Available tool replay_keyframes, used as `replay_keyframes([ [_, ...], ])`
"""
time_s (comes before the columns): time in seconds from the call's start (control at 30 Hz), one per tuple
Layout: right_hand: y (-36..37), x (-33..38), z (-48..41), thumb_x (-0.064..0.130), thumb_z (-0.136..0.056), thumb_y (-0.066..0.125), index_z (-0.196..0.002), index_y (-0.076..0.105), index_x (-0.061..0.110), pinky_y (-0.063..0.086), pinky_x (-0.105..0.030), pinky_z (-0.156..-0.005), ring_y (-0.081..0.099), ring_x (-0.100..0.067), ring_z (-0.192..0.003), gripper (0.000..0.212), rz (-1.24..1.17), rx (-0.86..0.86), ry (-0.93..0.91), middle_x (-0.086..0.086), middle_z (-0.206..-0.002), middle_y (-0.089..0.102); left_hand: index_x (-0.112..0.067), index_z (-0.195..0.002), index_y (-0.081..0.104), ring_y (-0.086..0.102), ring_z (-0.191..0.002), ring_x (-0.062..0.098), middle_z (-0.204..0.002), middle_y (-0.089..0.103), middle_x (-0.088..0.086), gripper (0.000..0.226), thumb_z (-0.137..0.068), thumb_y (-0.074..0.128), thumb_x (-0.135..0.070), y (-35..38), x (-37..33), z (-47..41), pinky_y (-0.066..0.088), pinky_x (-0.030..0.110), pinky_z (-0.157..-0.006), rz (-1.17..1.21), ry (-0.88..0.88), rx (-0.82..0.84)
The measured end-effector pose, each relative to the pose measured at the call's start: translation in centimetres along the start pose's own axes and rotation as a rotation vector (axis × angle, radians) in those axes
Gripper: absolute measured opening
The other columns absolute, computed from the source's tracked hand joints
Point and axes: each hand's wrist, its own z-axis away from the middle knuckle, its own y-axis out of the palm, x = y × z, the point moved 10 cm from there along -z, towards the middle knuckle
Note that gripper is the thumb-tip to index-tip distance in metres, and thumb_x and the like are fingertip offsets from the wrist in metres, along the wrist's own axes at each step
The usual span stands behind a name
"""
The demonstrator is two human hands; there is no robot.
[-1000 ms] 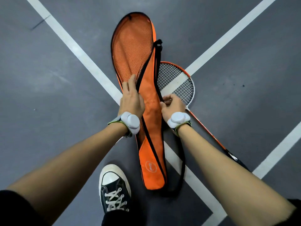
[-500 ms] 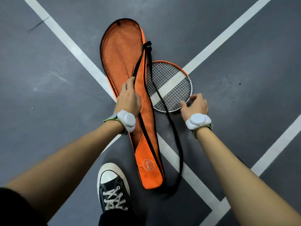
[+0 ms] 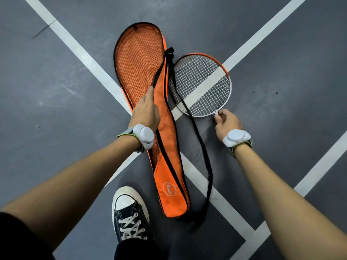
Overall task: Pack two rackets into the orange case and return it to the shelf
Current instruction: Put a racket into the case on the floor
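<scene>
The orange case [image 3: 170, 147] lies lengthwise on the floor, unzipped, with its orange mesh lining [image 3: 139, 68] facing up. My left hand [image 3: 146, 111] rests on the case at its black zip edge, fingers curled there and the index finger stretched forward. A racket [image 3: 202, 85] with white strings and an orange-and-white frame lies flat just right of the case. My right hand [image 3: 227, 124] pinches it at the throat, where head meets shaft. The shaft and grip are hidden under that hand and arm. I cannot tell whether a racket lies in the case.
The case's black shoulder strap [image 3: 205, 156] loops over the racket's left edge and down to the case's foot. My dark sneaker [image 3: 129, 212] stands just left of that foot. White court lines [image 3: 84, 57] cross the grey floor. No shelf is in view.
My right hand left the case's right edge and moved right to the racket's throat. The racket head, earlier half covered by the case, now shows whole. My left hand stayed on the case.
</scene>
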Motion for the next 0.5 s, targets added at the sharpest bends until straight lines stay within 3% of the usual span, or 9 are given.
replay_keyframes([
  [0.1, -1.5, 0.0, -0.4, 0.023, -0.1, 0.055, -0.101, 0.07, 0.005, 0.048, -0.033, -0.078, 0.063, -0.035, -0.087, 0.023, -0.06, -0.046, -0.002, -0.015, -0.095, 0.073, -0.008, -0.146, 0.032, 0.057, -0.111, 0.04, -0.129, 0.057, 0.022, 0.055, -0.091, 0.037, -0.003, -0.2, 0.0, -0.1, 0.046, 0.045, -0.093, 0.006, -0.005, -0.002],
  [0.2, -3.3, 0.0, -0.8, 0.025, -0.1, 0.054, -0.089, 0.072, 0.007, 0.04, -0.016, -0.058, 0.058, -0.018, -0.07, 0.028, -0.166, -0.104, -0.005, -0.004, -0.084, 0.074, -0.008, -0.146, 0.035, 0.055, -0.115, 0.037, -0.132, 0.056, 0.019, 0.054, -0.092, 0.038, -0.005, -0.2, 0.0, 0.0, 0.044, 0.042, -0.096, 0.027, -0.002, -0.003],
  [0.3, -5.2, 0.0, -0.9, 0.033, -0.098, 0.055, -0.089, 0.075, 0.017, 0.042, -0.019, -0.066, 0.056, -0.006, -0.061, 0.027, -0.234, -0.182, 0.006, 0.007, -0.079, 0.074, -0.011, -0.144, 0.04, 0.055, -0.117, 0.034, -0.132, 0.057, 0.015, 0.052, -0.092, 0.04, -0.005, -0.6, 0.2, -0.1, 0.042, 0.039, -0.099, 0.063, -0.005, -0.013],
  [0.37, -5.8, 0.3, -0.6, 0.035, -0.096, 0.056, -0.088, 0.076, 0.021, 0.043, -0.012, -0.063, 0.052, 0.004, -0.053, 0.026, -0.302, -0.214, 0.012, 0.016, -0.068, 0.071, -0.012, -0.144, 0.041, 0.053, -0.121, 0.03, -0.135, 0.056, 0.013, 0.052, -0.092, 0.041, -0.006, -0.7, 0.3, -0.4, 0.039, 0.037, -0.102, 0.071, -0.017, -0.012],
  [0.43, -5.6, 1.0, 0.1, 0.038, -0.094, 0.057, -0.08, 0.075, 0.028, 0.039, 0.0, -0.055, 0.051, 0.012, -0.051, 0.025, -0.351, -0.188, -0.001, 0.026, -0.063, 0.069, -0.011, -0.144, 0.041, 0.051, -0.124, 0.028, -0.137, 0.055, 0.011, 0.052, -0.093, 0.042, -0.006, -1.1, 0.5, -0.6, 0.038, 0.034, -0.105, 0.087, -0.045, -0.031],
  [0.5, -4.7, 1.6, 1.1, 0.041, -0.093, 0.059, -0.073, 0.073, 0.036, 0.039, 0.003, -0.055, 0.054, 0.014, -0.057, 0.025, -0.348, -0.119, -0.014, 0.032, -0.065, 0.069, -0.011, -0.143, 0.042, 0.052, -0.125, 0.029, -0.136, 0.056, 0.012, 0.05, -0.093, 0.042, -0.005, -1.7, 0.8, -1.0, 0.039, 0.036, -0.106, 0.127, -0.097, -0.066],
])
